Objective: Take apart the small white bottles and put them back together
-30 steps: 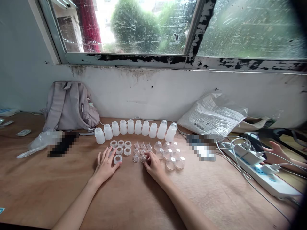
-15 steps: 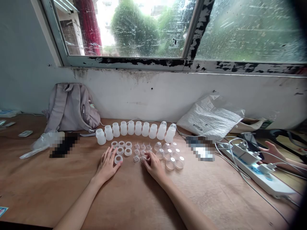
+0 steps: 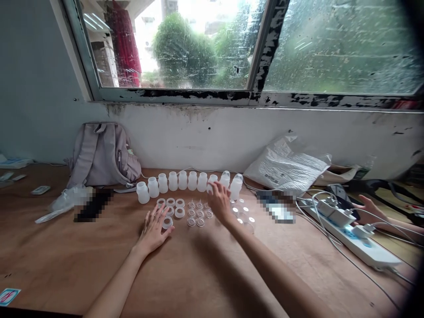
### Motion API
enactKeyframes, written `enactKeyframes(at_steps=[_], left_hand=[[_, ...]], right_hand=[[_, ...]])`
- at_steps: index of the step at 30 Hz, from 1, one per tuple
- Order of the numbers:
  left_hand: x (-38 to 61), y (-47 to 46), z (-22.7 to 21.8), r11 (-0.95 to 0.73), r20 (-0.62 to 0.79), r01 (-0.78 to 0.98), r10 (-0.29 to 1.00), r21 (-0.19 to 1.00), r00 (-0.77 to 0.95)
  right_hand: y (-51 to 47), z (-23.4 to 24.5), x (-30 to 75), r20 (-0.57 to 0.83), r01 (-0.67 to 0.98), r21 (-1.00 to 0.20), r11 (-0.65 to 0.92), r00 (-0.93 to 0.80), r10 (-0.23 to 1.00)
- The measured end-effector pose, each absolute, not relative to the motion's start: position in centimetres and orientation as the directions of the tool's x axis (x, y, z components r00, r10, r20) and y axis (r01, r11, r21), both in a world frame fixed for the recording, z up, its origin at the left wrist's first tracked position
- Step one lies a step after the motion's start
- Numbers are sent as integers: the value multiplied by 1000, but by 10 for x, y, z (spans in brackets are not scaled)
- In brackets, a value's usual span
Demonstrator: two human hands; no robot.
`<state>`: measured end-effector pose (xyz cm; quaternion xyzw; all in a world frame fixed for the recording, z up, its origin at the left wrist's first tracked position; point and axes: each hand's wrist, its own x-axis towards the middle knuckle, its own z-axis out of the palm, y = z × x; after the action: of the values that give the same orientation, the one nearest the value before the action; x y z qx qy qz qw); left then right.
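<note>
My left hand [image 3: 154, 230] lies flat with fingers spread, its fingertips at the white screw rings [image 3: 179, 212] grouped on the table. My right hand [image 3: 219, 202] is raised over the table, fingers apart and bent downward, just in front of a white baby bottle [image 3: 213, 178] in the curved row. Whether the fingertips touch that bottle, I cannot tell. Clear bottle nipples [image 3: 199, 213] stand in rows between my hands. Partly behind my right wrist are clear dome caps [image 3: 245, 216]. Two bottles at the row's right end, one of them this capped bottle [image 3: 236, 186], wear clear domes.
A backpack [image 3: 102, 154] leans on the wall at left, beside a clear plastic bag [image 3: 68, 198] and a blurred dark item [image 3: 94, 205]. At right lie a silver bag [image 3: 288, 165], a phone-like item [image 3: 276, 207] and a power strip [image 3: 371, 251] with cables. Another person's hand [image 3: 367, 210] shows far right.
My right hand has lifted from the nipples and moved forward and right to the bottles. My left hand stays by the rings. The view has tilted slightly up.
</note>
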<state>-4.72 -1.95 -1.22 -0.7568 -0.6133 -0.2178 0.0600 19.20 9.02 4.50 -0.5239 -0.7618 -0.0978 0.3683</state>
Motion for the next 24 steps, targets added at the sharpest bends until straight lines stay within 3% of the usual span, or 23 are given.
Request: enactKeyframes(at_steps=[3, 5, 8, 14, 19, 24], left_hand=[[-48, -20, -12, -247, 399, 951, 903, 186, 157], [-48, -20, -12, -251, 412, 948, 898, 193, 154], [-48, -20, -13, -256, 450, 947, 881, 197, 144], [-48, -19, -10, -234, 533, 946, 842, 226, 81], [-42, -25, -1, -280, 599, 899, 800, 337, 25], [-21, -33, 10, -387, 639, 801, 769, 458, 6]], right_hand=[[132, 69, 211, 630, 973, -116, 200, -84, 772], [153, 77, 224, 587, 991, 7, 134, -112, 802], [167, 81, 238, 529, 983, 124, 137, -182, 829], [159, 81, 242, 510, 976, 131, 176, -219, 832], [135, 104, 246, 640, 962, 23, 271, -222, 736], [84, 121, 253, 805, 841, -305, 448, -24, 593]])
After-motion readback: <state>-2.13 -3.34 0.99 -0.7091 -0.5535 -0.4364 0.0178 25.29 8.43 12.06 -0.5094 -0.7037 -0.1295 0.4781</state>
